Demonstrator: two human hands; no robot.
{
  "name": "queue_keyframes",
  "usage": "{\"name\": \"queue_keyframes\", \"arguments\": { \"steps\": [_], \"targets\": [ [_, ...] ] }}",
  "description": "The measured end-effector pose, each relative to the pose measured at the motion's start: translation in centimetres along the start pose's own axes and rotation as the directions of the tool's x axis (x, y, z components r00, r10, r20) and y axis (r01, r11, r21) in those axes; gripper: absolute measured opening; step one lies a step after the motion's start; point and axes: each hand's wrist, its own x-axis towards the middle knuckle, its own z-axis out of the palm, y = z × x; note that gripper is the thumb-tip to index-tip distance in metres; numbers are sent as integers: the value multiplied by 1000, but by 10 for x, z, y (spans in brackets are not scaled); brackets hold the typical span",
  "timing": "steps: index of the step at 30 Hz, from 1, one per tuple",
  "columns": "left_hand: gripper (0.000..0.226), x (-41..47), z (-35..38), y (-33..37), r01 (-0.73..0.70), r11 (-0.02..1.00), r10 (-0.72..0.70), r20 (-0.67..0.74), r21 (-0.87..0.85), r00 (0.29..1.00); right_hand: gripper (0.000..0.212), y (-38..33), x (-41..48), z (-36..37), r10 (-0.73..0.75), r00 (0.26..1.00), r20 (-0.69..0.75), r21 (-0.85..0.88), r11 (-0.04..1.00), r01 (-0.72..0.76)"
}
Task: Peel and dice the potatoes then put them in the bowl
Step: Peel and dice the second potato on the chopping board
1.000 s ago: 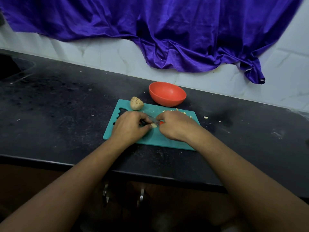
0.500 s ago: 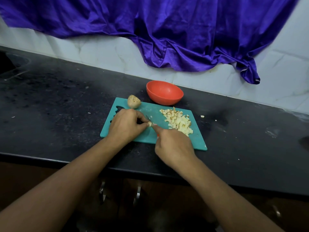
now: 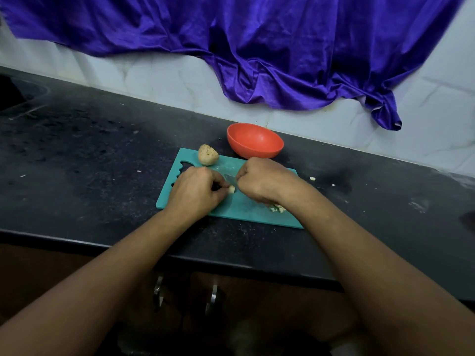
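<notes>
Head view: black table [image 3: 77, 150], white tiled wall [image 3: 154, 73], purple cloth [image 3: 257, 47]. Orange bowl [image 3: 257, 151] stands just behind the teal board [image 3: 244, 209]. On the board, left hand [image 3: 195, 194] fingers pinch a potato piece [image 3: 231, 189]; right hand [image 3: 262, 181] fingers curl round a knife [image 3: 231, 179]. A whole potato [image 3: 207, 155] sits at the board's far corner.

L hand [image 3: 194, 192] & R hand [image 3: 262, 181] bare, forearms [image 3: 115, 265] bare up to frame edge.

No legible text or labels anywhere.
</notes>
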Motion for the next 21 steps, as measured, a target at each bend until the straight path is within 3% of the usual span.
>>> {"name": "queue_keyframes", "arguments": {
  "steps": [9,18,21],
  "targets": [
    [9,0,1,-2,-22,1000,22,-9,18,1000,23,-4,-4,25,8,996,-85,-54,998,-13],
    [7,-1,-3,0,-26,999,25,21,24,999,8,-15,-7,14,-25,997,-69,-156,988,14],
    [8,-1,-2,0,6,1000,-6,-6,-8,1000,19,-5,-17,34,-18,991,-133,-142,990,-1]
  ]
}}
